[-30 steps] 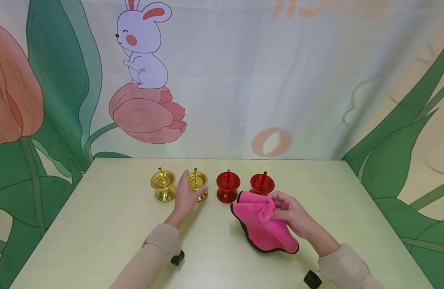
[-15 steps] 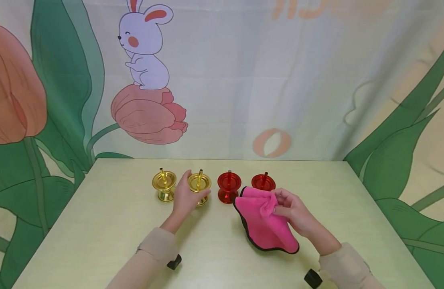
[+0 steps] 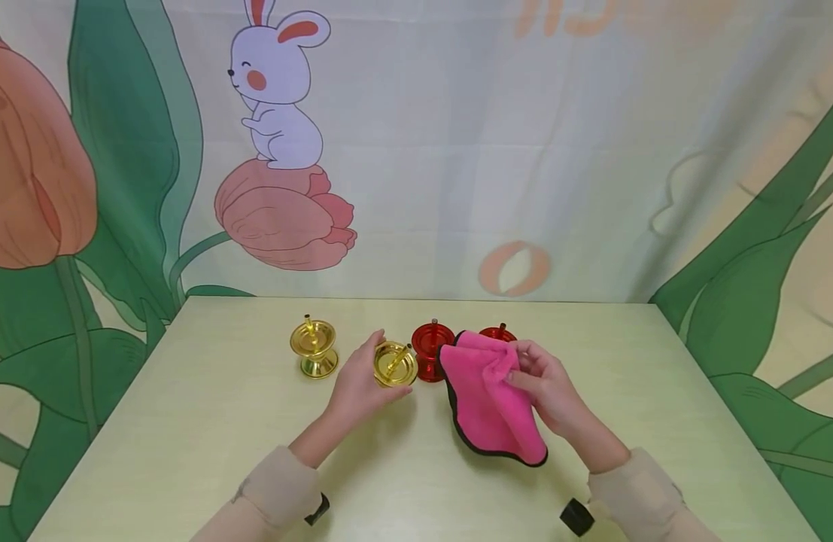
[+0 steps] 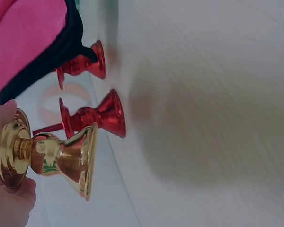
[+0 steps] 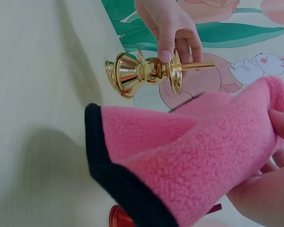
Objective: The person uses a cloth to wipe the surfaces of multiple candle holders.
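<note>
My left hand (image 3: 358, 384) grips a gold candle holder (image 3: 394, 369) by its dish, thumb on one side and fingers on the other. The holder is lifted off the table and tilted, its spike leaning right in the head view. Its flared foot shows in the left wrist view, on the gold candle holder (image 4: 49, 153). A pink fleecy cloth (image 3: 490, 399) with black edging hangs folded from my right hand (image 3: 548, 388), pinched between thumb and fingers. In the right wrist view, the cloth (image 5: 194, 137) is close to the held holder but apart from it.
Another gold candle holder (image 3: 317, 348) stands to the left on the pale table (image 3: 206, 421). Behind the cloth stand two red candle holders, one red holder (image 3: 430, 366) partly covered and the other red holder (image 3: 499, 332) mostly hidden. A printed curtain (image 3: 423, 150) hangs behind.
My left hand has lifted the second gold candle holder from the row and brought it right and nearer, tilting it. The cloth in my right hand has risen slightly and covers more of the red holders.
</note>
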Tool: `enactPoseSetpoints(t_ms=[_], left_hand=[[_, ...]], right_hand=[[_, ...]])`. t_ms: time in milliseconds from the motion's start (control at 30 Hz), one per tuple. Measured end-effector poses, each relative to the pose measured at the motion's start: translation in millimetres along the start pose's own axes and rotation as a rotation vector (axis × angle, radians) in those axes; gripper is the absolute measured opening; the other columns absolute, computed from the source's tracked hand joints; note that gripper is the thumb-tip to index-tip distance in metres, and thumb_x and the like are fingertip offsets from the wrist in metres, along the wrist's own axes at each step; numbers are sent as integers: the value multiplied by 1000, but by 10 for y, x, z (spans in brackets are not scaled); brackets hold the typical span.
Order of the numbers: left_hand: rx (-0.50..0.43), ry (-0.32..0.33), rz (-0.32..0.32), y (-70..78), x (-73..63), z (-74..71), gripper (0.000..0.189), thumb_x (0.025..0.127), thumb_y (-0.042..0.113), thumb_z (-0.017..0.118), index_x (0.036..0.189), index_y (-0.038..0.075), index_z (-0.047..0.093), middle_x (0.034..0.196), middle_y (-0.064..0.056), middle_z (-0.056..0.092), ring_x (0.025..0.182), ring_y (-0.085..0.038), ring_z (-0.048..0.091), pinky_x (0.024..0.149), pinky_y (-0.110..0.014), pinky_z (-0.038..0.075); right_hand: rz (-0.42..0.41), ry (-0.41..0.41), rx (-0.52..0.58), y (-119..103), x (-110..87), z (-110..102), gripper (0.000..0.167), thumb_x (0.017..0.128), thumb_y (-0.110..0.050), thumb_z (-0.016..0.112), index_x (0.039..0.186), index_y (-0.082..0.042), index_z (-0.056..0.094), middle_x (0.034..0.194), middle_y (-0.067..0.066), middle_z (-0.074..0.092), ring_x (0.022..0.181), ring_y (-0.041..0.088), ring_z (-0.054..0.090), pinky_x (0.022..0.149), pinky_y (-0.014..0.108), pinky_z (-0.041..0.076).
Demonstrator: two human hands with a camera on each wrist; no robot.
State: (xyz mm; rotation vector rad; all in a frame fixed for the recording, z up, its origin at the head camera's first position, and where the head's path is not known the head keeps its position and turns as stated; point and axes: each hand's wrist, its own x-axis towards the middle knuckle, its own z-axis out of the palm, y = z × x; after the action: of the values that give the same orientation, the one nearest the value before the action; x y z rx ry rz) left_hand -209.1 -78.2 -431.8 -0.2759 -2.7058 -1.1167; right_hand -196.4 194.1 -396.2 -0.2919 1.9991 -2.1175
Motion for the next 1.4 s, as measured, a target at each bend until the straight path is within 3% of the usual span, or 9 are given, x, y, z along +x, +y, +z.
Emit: enactPoseSetpoints(t_ms=[267, 467, 667, 867, 1033, 1133, 1233, 1400], left_hand=[[72, -60, 169, 162, -98, 43, 97, 58, 30, 81, 134, 3, 28, 118, -11, 55, 105, -26, 52, 87, -41, 46], [110, -139, 213, 282, -130, 69, 96, 61, 28, 80, 135, 1, 24, 114, -11, 55, 104, -26, 52, 85, -38, 48], [162, -189, 270, 361, -146, 94, 99, 63, 27, 79, 138, 1, 19, 113, -13, 54, 104, -26, 52, 84, -35, 49], [202, -191, 360, 409, -144, 89, 99, 62, 28, 80, 137, -2, 23, 103, -10, 59, 96, -22, 54, 81, -30, 49], [202, -222, 362, 432, -136, 77, 99, 60, 27, 81, 136, -2, 25, 102, -8, 58, 94, -19, 53, 77, -27, 49], [220, -223, 378, 440, -141, 72, 96, 59, 28, 82, 134, -1, 29, 101, -8, 58, 91, -19, 53, 74, -27, 49], [232, -227, 375, 443, -159, 70, 94, 60, 33, 80, 133, 1, 31, 102, -7, 59, 91, -19, 54, 73, -28, 49], [231, -209, 302, 445, -204, 58, 95, 60, 47, 76, 135, 9, 32, 112, -5, 57, 100, -19, 54, 77, -32, 50]], right_hand=[[-11, 78, 4, -56, 46, 145, 23, 86, 0, 51, 105, -12, 48, 93, -7, 58, 86, 10, 56, 73, 23, 51], [-54, 76, -27, -82, 82, 291, 29, 85, 2, 51, 113, 2, 43, 92, -7, 58, 84, 10, 56, 72, 22, 51], [-81, 83, -184, -68, 101, 443, 31, 83, 0, 55, 113, 2, 46, 97, 1, 57, 88, 14, 53, 74, 21, 49], [-179, 21, -373, 14, 79, 535, 32, 82, -4, 59, 111, -4, 48, 106, 15, 56, 95, 23, 52, 76, 27, 47], [-269, 11, -555, 74, 49, 577, 36, 79, -5, 64, 111, -6, 48, 102, 11, 59, 88, 20, 56, 71, 23, 49], [-299, 28, -611, 80, 29, 599, 36, 77, -4, 65, 109, -6, 50, 98, 9, 60, 83, 17, 56, 67, 21, 49], [-296, 37, -607, 84, 19, 602, 35, 77, -2, 63, 108, -6, 50, 98, 9, 60, 81, 16, 56, 64, 20, 49], [-237, 76, -504, 80, 11, 567, 30, 78, 1, 60, 106, -5, 49, 94, 12, 59, 76, 17, 53, 63, 20, 50]])
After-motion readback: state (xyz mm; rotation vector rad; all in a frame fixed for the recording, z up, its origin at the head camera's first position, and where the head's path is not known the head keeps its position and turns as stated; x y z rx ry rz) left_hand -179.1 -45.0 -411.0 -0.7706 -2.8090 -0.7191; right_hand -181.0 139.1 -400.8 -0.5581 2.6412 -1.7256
